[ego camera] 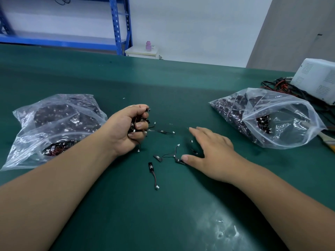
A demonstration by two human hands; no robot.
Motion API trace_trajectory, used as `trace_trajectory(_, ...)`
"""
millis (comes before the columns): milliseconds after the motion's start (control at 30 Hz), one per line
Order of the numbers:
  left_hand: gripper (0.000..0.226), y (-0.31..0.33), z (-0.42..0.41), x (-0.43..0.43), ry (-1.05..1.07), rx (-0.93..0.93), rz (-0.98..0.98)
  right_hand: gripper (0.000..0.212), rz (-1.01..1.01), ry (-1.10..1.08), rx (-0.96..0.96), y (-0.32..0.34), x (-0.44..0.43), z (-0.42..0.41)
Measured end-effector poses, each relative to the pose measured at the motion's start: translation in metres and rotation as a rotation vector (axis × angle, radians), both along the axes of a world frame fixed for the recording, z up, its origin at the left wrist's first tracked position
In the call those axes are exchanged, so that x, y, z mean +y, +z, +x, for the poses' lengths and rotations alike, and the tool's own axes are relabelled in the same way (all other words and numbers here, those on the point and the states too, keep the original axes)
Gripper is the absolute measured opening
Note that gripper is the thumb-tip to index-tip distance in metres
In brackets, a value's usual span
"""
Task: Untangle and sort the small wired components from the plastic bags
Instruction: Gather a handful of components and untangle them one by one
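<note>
A dark green mat [163, 84] covers a wide workbench that fills most of the view. Behind it is a plain white wall, with blue metal shelving [117, 24] at the far left. At the left of the mat lies a clear plastic bag [54, 127], packed with small black wired components. Just right of it, the left hand [126, 127] is curled into a fist around a tangled bunch of wired components [135, 124], with short leads and white plugs hanging out below the fingers. Beyond the bench, near the middle, a small pink bottle [148, 46] stands on a low white cabinet [141, 51]. Loose components [157, 158] lie scattered on the mat between the two hands. The right hand [212, 147] rests palm down, its fingers straight and close together and slightly blurred, the thumb tip touching one component. To the right, a second clear bag [272, 118] lies with its mouth open, also full of components. Behind that bag are tangled black and red cables [279, 86] and a white vented box [319, 80]. A grey wall rises at the far right. Near the front edge, the mat has a pale worn patch [223, 230].
</note>
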State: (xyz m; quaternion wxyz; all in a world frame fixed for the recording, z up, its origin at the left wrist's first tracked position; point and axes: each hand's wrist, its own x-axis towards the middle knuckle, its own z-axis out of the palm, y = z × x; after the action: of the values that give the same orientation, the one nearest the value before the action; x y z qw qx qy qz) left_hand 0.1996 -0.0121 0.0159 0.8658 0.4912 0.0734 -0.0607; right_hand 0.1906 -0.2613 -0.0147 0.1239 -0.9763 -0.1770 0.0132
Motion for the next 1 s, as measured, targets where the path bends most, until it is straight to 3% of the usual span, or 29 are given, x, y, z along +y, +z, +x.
trace_trajectory(200, 0.014, -0.005, 0.007, 0.008, 0.027, 0.027, -0.071, 0.064, 0.218, 0.228, -0.018, 0.01, 0.016, -0.016)
trace_trajectory(367, 0.017, -0.007, 0.01, 0.007, 0.014, 0.039, -0.102, 0.066, -0.115, 0.547, -0.029, 0.01, 0.037, -0.036)
trace_trajectory(533, 0.014, -0.009, 0.012, 0.007, 0.009, 0.041, -0.108, 0.05, -0.161, 0.419, -0.121, 0.007, 0.05, -0.032)
trace_trajectory(667, 0.014, -0.01, 0.013, 0.007, 0.007, 0.042, -0.108, 0.048, -0.073, 0.358, -0.054, 0.006, 0.048, -0.022)
trace_trajectory(833, 0.015, -0.01, 0.013, 0.008, 0.008, 0.056, -0.097, 0.044, 0.205, 0.226, 0.115, 0.02, 0.04, 0.011)
trace_trajectory(1000, 0.015, -0.01, 0.015, 0.009, -0.006, 0.063, -0.088, 0.04, 0.243, 0.243, 0.198, 0.024, 0.029, 0.018)
